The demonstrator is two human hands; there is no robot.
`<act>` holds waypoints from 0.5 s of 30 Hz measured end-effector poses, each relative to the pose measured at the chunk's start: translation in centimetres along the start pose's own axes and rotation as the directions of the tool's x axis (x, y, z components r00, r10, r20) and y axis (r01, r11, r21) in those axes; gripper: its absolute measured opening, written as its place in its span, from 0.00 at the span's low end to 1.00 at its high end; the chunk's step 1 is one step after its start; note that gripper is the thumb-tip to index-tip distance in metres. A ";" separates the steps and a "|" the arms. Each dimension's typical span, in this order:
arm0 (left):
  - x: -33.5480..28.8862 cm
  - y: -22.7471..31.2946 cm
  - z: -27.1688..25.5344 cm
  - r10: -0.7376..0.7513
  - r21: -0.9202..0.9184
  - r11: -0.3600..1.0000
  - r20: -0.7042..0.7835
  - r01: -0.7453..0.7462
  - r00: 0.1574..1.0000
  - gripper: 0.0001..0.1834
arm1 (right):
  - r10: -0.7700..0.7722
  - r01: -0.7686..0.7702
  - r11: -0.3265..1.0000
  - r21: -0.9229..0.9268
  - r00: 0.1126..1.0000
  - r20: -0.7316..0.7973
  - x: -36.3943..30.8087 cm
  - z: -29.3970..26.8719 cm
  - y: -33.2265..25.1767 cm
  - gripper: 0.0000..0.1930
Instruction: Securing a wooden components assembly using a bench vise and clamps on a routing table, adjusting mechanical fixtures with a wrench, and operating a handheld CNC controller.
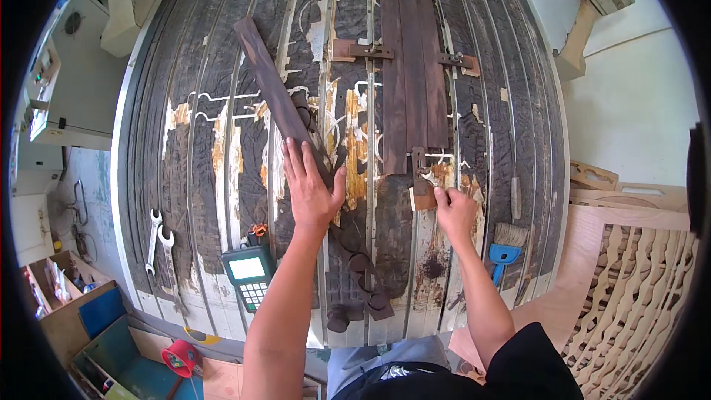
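Note:
My left hand (309,187) lies flat with fingers spread on a long dark wooden board (270,85), which slants across the slotted machine bed. My right hand (455,212) is closed around a small wrench (429,177), whose silvery end meets the near hold-down clamp (418,161); most of its handle is hidden in my fingers. That clamp sits at the near end of several dark boards (415,74) lying side by side, with a wooden block (423,198) under its rear. A left clamp (370,52) and a right clamp (453,60) also press on these boards.
Two wrenches (153,243) and a handheld keypad controller (247,270) lie on the left of the bed. Several dark round pieces (359,262) sit near its front edge. A blue brush (505,253) lies at right, beside a stack of wavy-cut wood (629,289).

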State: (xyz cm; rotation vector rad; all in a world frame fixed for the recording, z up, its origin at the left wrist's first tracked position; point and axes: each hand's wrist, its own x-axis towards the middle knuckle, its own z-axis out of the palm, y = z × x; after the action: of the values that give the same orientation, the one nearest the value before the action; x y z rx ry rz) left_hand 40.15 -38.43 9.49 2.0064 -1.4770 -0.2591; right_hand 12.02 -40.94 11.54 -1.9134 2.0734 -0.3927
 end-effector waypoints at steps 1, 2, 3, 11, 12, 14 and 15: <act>0.1 0.1 -0.1 0.000 -0.006 1.000 0.002 0.000 1.000 0.43 | 0.002 -0.002 1.000 0.005 1.000 0.003 0.0 -0.2 -0.4 0.25; 0.0 0.1 -0.3 -0.001 -0.006 1.000 0.007 0.001 1.000 0.43 | 0.066 -0.066 0.998 0.009 0.998 0.008 -0.3 -0.5 -1.0 0.25; 0.1 0.1 -0.2 0.004 -0.007 1.000 0.000 -0.004 1.000 0.42 | 0.129 -0.129 0.992 0.012 0.992 0.010 -0.4 -0.7 -1.6 0.24; 0.0 -0.1 0.1 0.004 -0.028 1.000 0.001 -0.004 1.000 0.41 | 0.086 -0.095 0.993 0.071 0.989 0.124 0.1 -0.9 0.1 0.23; -0.1 -0.3 0.1 -0.006 -0.038 0.999 0.002 0.006 1.000 0.42 | 0.028 -0.054 0.994 0.097 0.968 0.249 0.9 -1.8 0.7 0.23; -0.1 -0.6 0.1 -0.015 -0.038 0.999 0.009 0.016 1.000 0.43 | -0.139 0.133 0.990 0.041 0.945 0.297 2.6 -3.8 3.6 0.21; -0.1 -0.7 -0.1 -0.012 -0.032 0.999 0.005 0.013 1.000 0.43 | -0.095 0.071 0.993 0.090 0.953 0.289 3.7 -4.7 4.7 0.20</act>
State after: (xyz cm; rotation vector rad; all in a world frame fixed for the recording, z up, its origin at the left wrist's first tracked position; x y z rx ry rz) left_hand 40.72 -38.12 9.16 1.9912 -1.4547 -0.2917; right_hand 5.56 -44.26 13.88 -1.8872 1.7669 -0.1909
